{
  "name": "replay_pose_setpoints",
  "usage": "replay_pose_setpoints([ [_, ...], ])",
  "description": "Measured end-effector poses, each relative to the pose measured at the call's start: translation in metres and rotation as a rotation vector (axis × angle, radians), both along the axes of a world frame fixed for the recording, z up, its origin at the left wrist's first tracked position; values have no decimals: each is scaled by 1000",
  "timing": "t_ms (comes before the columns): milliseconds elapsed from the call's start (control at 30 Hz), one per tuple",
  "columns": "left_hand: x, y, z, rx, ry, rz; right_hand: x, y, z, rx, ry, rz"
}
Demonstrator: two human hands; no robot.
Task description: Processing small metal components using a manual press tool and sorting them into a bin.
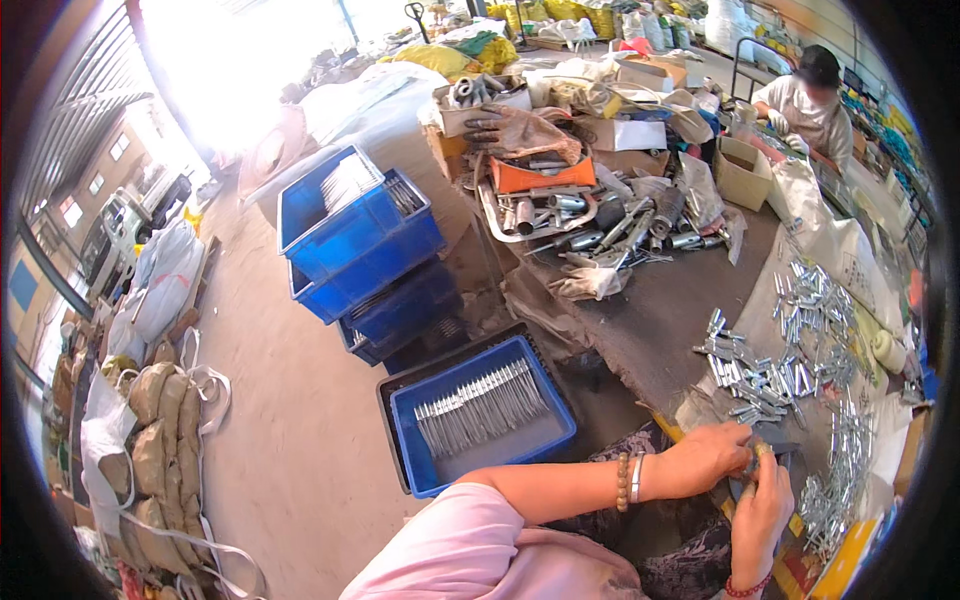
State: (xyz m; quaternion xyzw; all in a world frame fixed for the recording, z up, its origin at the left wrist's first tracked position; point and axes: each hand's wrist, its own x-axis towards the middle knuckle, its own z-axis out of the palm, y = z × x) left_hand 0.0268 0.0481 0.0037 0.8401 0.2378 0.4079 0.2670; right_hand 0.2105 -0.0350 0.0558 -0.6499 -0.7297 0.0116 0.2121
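Both hands meet at the edge of the worktable, lower right. My left hand [700,460], with a beaded bracelet and a silver bangle at its wrist, has its fingers closed close to a grey metal piece [772,438]. Just below it, my right hand [762,505] is closed too, fingertips nearly touching the left ones. What they pinch is small and hidden by the fingers. Beyond them lies a heap of silver bolt-like metal parts [745,365], with thinner metal rods [845,470] to the right.
Left of my lap, a blue crate [404,450] holds slim metal parts [485,410] laid in a row. More blue crates [370,250] are stacked behind it. Tubes, gloves and an orange tray [540,177] crowd the table's far end. Another person [825,120] works at far right.
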Motion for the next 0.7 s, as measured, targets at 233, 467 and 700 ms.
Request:
replay_pose_setpoints([
  [233, -6, -3, 7, -19, 7, 1, 20, -19, 9, 27, 116, -127],
  [467, 4, -4, 6, 22, 72, -25, 60, -44, 0, 33, -9, -285],
  [700, -18, 5, 29, 14, 152, 55, 29, -55, 21, 139, 250, -134],
])
